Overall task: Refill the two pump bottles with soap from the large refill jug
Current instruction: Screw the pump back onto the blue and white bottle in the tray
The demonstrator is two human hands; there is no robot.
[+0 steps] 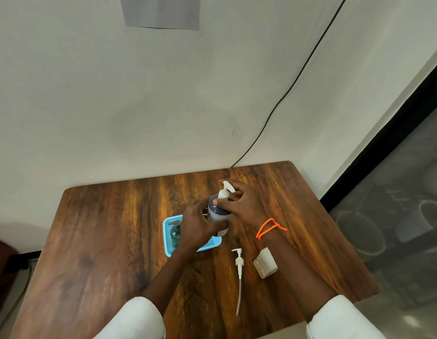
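Both hands on the upright bottle

Nearest, a loose pump (239,272) lies lengthwise, head pointing away. Beyond, left hand (197,226) grips the upright pump bottle (218,212) over the blue basket (167,237); right hand (242,204) clasps its top, nozzle up-right. Labels unreadable.

table (102,241): brown wood grain, dark streaks | basket (167,241): light blue mesh | bottle in basket (175,234): dark green | held bottle (218,214): white body, dark navy shoulder, white pump | loose pump (239,261): white, clear tube | wrist cord (269,228): bright orange | small box (265,263): cream, yellowish label | sleeves (136,319): white | wall (90,94): off-white | cable (298,77): black
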